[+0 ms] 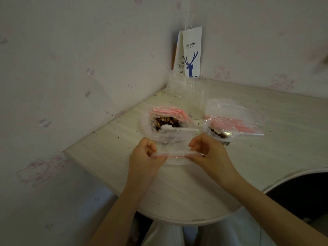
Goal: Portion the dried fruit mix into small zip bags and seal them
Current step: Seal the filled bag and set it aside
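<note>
At the centre of the frame both hands pinch a small clear zip bag (174,144) by its red-lined mouth. The left hand (147,154) holds one corner between thumb and curled fingers, and the right hand (208,150) holds the other. The strip is stretched taut between them above the worktop (177,189). The bag looks empty, though the film is too clear to be sure.

It should be nearly weightless, limp and slick, so it will likely sag and cling to itself. The stiffer zip strip is the one sound place to hold. To open it, the two lips probably need pulling apart near the middle.

Just above the hands in the picture lies the dried fruit mix (166,120) in an open plastic wrapper, with a white spoon (167,127) resting on it. The mix looks loose and crumbly, apt to scatter; specks dot the worktop. Right of centre, a bag with some mix in it (219,134) touches a heap of pink-striped spare bags (246,127). A paper coffee bag (192,52) stands in the corner at the top.
</note>
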